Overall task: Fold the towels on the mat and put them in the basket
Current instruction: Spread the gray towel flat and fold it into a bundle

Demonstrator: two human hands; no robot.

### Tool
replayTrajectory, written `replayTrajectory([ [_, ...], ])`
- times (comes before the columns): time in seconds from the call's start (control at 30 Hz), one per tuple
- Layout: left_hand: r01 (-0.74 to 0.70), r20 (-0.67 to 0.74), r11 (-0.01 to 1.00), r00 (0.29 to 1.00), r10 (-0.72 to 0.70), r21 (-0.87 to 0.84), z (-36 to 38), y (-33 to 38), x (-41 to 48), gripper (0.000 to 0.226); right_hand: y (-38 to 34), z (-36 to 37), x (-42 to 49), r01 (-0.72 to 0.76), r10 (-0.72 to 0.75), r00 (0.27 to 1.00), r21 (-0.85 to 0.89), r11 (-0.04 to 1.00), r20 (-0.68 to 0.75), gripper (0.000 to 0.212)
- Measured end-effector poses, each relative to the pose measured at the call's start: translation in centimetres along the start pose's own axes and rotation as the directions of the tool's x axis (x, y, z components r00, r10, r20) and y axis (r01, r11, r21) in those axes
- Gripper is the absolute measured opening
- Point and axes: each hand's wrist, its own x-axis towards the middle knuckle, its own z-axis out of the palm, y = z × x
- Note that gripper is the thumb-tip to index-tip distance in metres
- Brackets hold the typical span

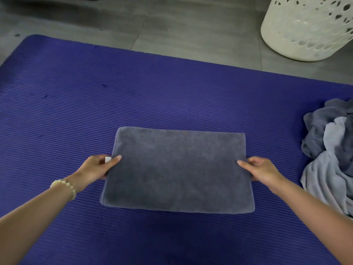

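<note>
The folded grey towel (177,169) lies mid-mat (76,92), toward the near edge. The left hand (95,167) and the right hand (261,169) each pinch one short side. It looks soft, light and floppy, so it is best gripped at both ends through all layers, or it will likely sag open.

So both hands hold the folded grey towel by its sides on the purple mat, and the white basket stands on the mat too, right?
Not quite. The head view shows the white basket on the grey floor beyond the purple mat, not on it. The rest holds: left hand and right hand grip the folded grey towel by its sides on the mat.
</note>
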Motion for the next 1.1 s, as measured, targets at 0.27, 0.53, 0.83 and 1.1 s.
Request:
replayTrajectory([
  [0.27, -0.151, -0.325, 0.988, 0.934, 0.147, 0.014, 4.3, -5.3, -4.3, 0.03, 5.7, 3.8, -5.4, 0.085, -0.108, 0.981, -0.137, 0.987, -0.164, 0.037],
  [0.53, -0.104, -0.447, 0.995, 0.89, 0.093, 0.0, 4.2, -5.7, -3.9, 0.02, 6.0, 4.7, -5.7, 0.128, -0.161, 0.931, -0.12, 0.985, -0.328, 0.033],
  [0.83, 0.028, -0.283, 0.973, 0.958, 0.04, 0.231, 3.5, -4.4, -3.7, 0.038, 6.4, 5.8, -5.7, 0.458, -0.56, 0.824, -0.685, 0.567, 0.088, 0.065],
  [1.1, 0.059, 0.025, 0.994, 0.998, -0.057, -0.09, 2.5, -1.5, -3.5, 0.038, 7.5, 6.0, -4.2, 0.41, -0.47, 0.868, -0.768, 0.493, 0.162, 0.082],
])
